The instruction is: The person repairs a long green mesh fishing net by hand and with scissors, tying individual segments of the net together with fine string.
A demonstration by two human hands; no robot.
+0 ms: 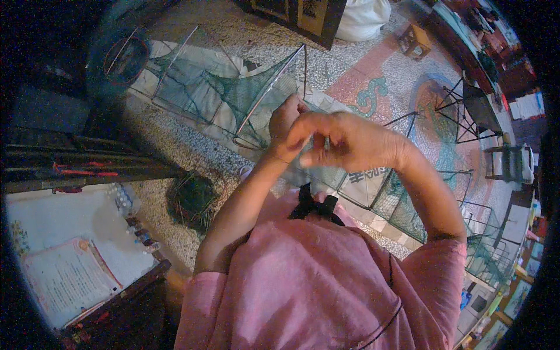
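Note:
A long green mesh net trap (233, 87) with metal frames stretches across the floor from far left to near right. Above its middle section, my left hand (284, 125) is closed, its fingers curled at the mesh; what they grip is too small to make out. My right hand (347, 143) overlaps it from the right, fingers bent and pinched inward with the thumb below. Anything within that pinch is hidden. A pale metal frame bar (271, 87) slants just left of my left hand.
On the left stands a table (111, 233) with a printed sheet under its top. Beside it on the floor lies a dark green bundle (192, 198). A wooden stool (413, 42), a white sack (363, 18) and a small chair (509, 164) are farther off.

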